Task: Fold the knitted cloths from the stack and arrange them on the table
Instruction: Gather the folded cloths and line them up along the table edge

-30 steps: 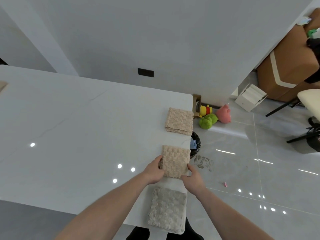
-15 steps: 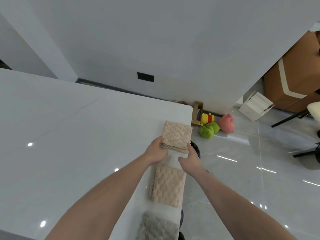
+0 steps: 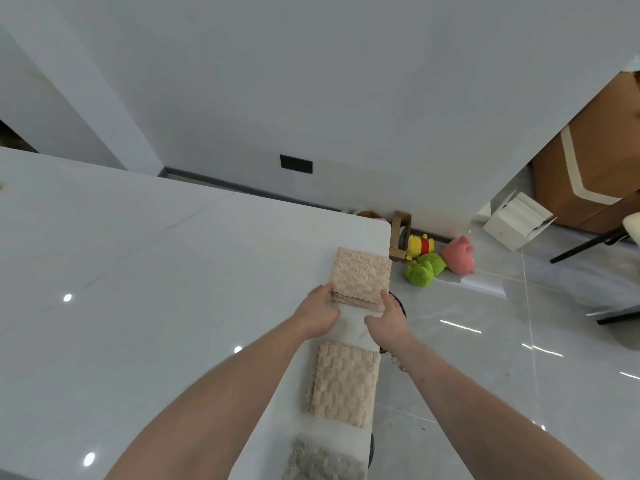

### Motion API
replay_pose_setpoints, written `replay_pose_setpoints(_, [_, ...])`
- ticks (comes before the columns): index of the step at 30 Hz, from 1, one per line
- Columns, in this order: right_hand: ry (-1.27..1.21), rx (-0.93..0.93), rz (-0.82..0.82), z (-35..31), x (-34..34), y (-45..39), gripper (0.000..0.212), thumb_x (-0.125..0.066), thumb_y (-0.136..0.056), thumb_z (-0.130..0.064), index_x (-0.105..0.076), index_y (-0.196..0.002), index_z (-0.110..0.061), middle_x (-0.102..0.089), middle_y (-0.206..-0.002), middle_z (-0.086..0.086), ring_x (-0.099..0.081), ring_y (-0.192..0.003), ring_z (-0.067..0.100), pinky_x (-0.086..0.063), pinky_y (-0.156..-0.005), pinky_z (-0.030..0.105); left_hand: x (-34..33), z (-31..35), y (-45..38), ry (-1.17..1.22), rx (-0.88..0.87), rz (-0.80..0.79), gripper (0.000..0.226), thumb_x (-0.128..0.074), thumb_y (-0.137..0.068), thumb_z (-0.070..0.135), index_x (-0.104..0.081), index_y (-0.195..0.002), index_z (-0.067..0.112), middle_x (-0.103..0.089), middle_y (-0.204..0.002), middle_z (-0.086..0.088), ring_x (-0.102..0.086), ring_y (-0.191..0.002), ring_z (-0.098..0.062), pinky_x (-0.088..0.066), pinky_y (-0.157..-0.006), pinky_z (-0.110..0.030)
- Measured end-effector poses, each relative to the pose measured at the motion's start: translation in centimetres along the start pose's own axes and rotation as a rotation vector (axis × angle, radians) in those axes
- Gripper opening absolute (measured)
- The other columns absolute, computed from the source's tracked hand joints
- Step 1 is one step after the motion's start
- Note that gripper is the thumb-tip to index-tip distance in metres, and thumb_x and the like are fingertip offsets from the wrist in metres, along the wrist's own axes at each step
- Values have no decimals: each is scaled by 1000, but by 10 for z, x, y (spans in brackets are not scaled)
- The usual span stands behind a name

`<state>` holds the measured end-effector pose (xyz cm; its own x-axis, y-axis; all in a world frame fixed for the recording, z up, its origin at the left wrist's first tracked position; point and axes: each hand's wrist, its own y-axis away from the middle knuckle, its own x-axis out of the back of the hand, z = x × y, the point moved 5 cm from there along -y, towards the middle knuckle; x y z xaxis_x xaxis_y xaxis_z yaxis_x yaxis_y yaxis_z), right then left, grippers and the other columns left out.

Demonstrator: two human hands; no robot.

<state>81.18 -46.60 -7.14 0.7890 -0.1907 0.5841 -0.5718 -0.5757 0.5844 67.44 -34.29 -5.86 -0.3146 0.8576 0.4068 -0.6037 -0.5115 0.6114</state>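
Gripping beige stack (image 3: 360, 273), fingertips hidden, grey cloth (image 3: 320, 462) cropped

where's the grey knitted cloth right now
In the head view the grey knitted cloth lies at the bottom edge of the frame, on the white table along its right edge, just nearer the person than the single folded beige knitted cloth.

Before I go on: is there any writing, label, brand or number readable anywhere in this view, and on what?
None readable.
White cardboard box on the floor: a faint mark on its side, too small to read.
Stack of beige knitted cloths, held by the left hand and right hand: no tag showing.
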Motion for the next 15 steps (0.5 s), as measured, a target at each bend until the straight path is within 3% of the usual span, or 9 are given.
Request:
replay_pose_setpoints(3, [-17, 29, 23, -5, -5, 36, 77, -55, -96, -17, -15, -161, -24, -8, -169, -3, -31, -149, 24, -50, -80, 27, 10, -26, 33, -126, -8, 5, 73, -52, -95, 22, -20, -161, 23, -12, -169, -2, -17, -155, -21, -19, -125, -37])
replay_pose_setpoints(5, [-13, 60, 19, -8, -16, 62, 75, -56, -96, -20, -18, -160, -28, -10, -169, -4, -41, -141, 25, -55, -80, 32, 21, -45, 63, -174, -15, 22, 73, -53, -94, 23, -23, -161, 26, -9, -170, 0, -18, -155, -20, -21, -125, -39])
replay_pose_setpoints(8, [-24, 119, 27, -16, -37, 108, 70, -56, -99, -20, -22, -159, -28, -15, -167, -6, -51, -121, 19, -50, -67, 20, 41, -74, 119, -185, -35, 50, 71, -53, -92, 24, -29, -159, 30, -10, -170, 6, -26, -152, -20, -29, -121, -40])
replay_pose_setpoints(11, [-43, 210, 64, -27, -65, 149, 69, -59, -96, -19, -28, -156, -31, -22, -166, -5, -40, -141, 20, -50, -97, 32, 63, -110, 178, -167, -36, 106, 71, -53, -90, 25, -32, -157, 35, -8, -169, 12, -26, -151, -18, -30, -120, -37])
replay_pose_setpoints(15, [-38, 307, -6, -50, -106, 198, 68, -60, -95, -21, -30, -155, -33, -26, -163, -10, -37, -142, 17, -43, -104, 29, 90, -150, 256, -130, -11, 236, 69, -54, -91, 24, -34, -155, 38, -9, -167, 17, -28, -150, -16, -34, -118, -37])
